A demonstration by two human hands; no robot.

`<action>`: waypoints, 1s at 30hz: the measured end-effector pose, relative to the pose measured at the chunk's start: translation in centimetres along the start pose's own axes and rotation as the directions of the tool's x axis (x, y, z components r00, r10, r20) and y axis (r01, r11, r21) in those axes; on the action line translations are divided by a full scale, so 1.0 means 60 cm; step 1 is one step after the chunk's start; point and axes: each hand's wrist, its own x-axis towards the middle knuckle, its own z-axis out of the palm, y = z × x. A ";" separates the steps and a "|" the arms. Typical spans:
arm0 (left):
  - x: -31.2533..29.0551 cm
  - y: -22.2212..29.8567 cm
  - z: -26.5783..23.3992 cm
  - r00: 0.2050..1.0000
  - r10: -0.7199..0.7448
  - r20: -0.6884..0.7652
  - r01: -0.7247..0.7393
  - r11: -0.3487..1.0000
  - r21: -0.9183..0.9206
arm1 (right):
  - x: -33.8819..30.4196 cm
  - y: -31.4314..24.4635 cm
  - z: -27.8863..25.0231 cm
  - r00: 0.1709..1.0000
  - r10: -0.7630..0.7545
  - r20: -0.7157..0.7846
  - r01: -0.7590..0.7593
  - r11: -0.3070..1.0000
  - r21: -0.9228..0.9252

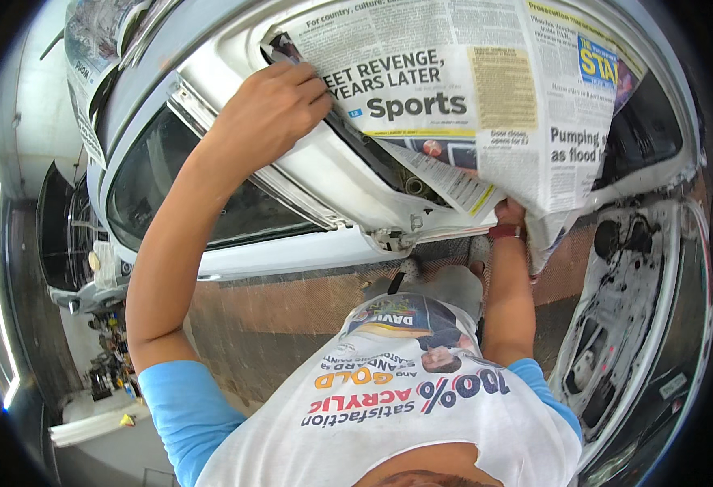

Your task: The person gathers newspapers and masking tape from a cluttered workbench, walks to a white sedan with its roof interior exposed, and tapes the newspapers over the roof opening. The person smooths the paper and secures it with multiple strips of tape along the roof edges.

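A large newspaper sheet (421, 81) is draped over an opening in the white car body (251, 49). My left hand (283, 109) is at the sheet's left edge by the white frame, its bent fingers closed on the paper. Lower down, my right hand (510, 211) reaches up to the sheet's hanging lower edge, where the paper bunches around it. Most of its fingers are hidden by the paper; it looks closed on that edge. A red band (506, 232) circles the right wrist. Below the paper, part of the dark opening (417, 185) shows.
A dark side window (178, 178) lies left of the sheet. A detached door panel (616, 300) stands at the right. More newspaper (88, 97) covers a part at the far left. Tools and small items (113, 357) crowd the lower left. Brown flooring (267, 316) lies beneath me.
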 end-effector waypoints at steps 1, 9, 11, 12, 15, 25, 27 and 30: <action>0.009 -0.005 0.010 0.999 0.032 -0.028 -0.032 0.999 -0.004 | -0.007 -0.016 -0.002 0.999 -0.044 -0.013 0.044 0.999 0.009; 0.019 -0.002 0.064 0.982 0.089 -0.168 -0.077 0.994 0.077 | -0.062 -0.113 -0.018 0.964 -0.255 -0.071 0.250 0.965 -0.072; 0.013 -0.006 0.067 0.981 0.109 -0.162 -0.091 0.989 0.117 | -0.084 -0.129 0.002 0.964 -0.256 -0.069 0.248 0.963 -0.105; 0.008 -0.009 0.067 0.981 0.115 -0.154 -0.096 0.987 0.129 | -0.096 -0.138 0.019 0.974 -0.217 -0.070 0.206 0.969 -0.138; 0.017 -0.026 0.049 0.987 0.107 -0.123 -0.088 0.985 0.148 | -0.102 -0.142 0.007 0.981 -0.176 -0.083 0.170 0.983 -0.074; 0.037 -0.083 0.006 0.987 0.055 -0.149 -0.036 0.992 0.122 | -0.062 -0.124 -0.050 0.973 -0.217 -0.077 0.218 0.976 0.005; 0.032 -0.087 -0.009 0.989 0.060 -0.133 -0.040 0.989 0.144 | -0.078 -0.112 -0.053 0.967 -0.211 -0.144 0.217 0.976 0.025; 0.001 -0.082 -0.023 0.999 -0.010 -0.048 0.015 0.996 0.093 | -0.173 -0.071 0.045 0.988 0.089 0.123 -0.110 0.978 0.179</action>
